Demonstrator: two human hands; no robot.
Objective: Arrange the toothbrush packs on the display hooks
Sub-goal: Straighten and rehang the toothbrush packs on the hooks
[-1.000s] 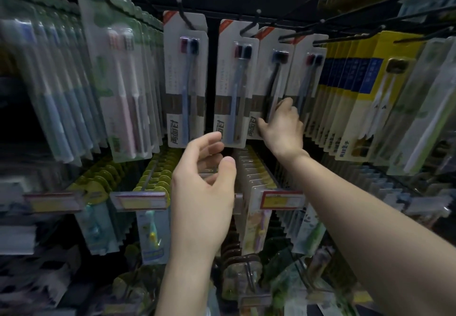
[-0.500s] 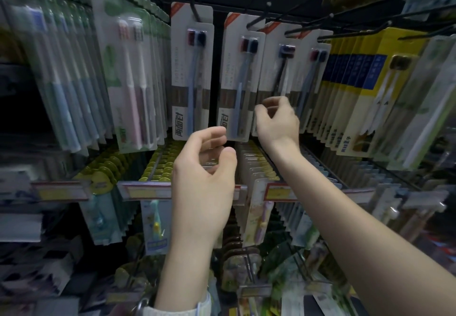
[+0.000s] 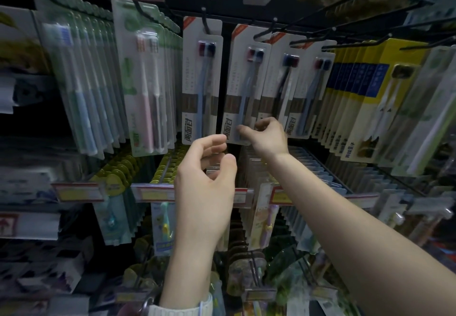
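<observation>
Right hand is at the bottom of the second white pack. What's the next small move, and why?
Probably steady that white pack and set it hanging straight. The right hand has its fingers at the pack's bottom edge, and the pack hangs tilted on its hook, overlapping the next pack. The left hand hovers lower, curled and holding nothing, free to help.

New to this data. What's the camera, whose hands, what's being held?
No robot here: a person wears one wide-angle camera on the head, looking forward and down at their own bare hands. In front is a shop rack with toothbrush packs hanging on black hooks. The right hand reaches up to the bottom of a white pack, thumb and fingers at its lower edge; whether it pinches it is unclear. The left hand hovers lower with loosely curled fingers, holding nothing. Yellow packs hang to the right.
</observation>
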